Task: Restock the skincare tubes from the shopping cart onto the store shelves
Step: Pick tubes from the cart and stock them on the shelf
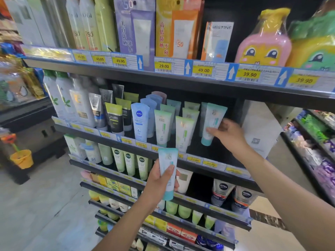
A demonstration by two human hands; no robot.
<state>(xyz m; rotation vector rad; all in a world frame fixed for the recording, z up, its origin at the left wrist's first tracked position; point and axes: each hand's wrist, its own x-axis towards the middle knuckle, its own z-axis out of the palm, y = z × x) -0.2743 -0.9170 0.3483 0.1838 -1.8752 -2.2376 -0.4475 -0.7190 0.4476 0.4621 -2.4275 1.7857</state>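
Two teal tubes [167,158] [214,116]: left hand [157,185] grips one, right hand [228,134] another.

White tubes [213,122] with teal caps; yellow price tags [203,70]; orange bucket [22,158].

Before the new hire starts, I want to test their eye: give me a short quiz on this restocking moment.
1. True or false: the left hand grips a teal-capped tube in front of the shelves.
2. Where is the second tube, gripped by the right hand? A) at the top visible shelf B) at the second visible shelf C) in a cart
3. Fill in: the blue tube just left of the green-topped tubes reads ____.
Key: 1 true; 2 B; 3 Nivea.
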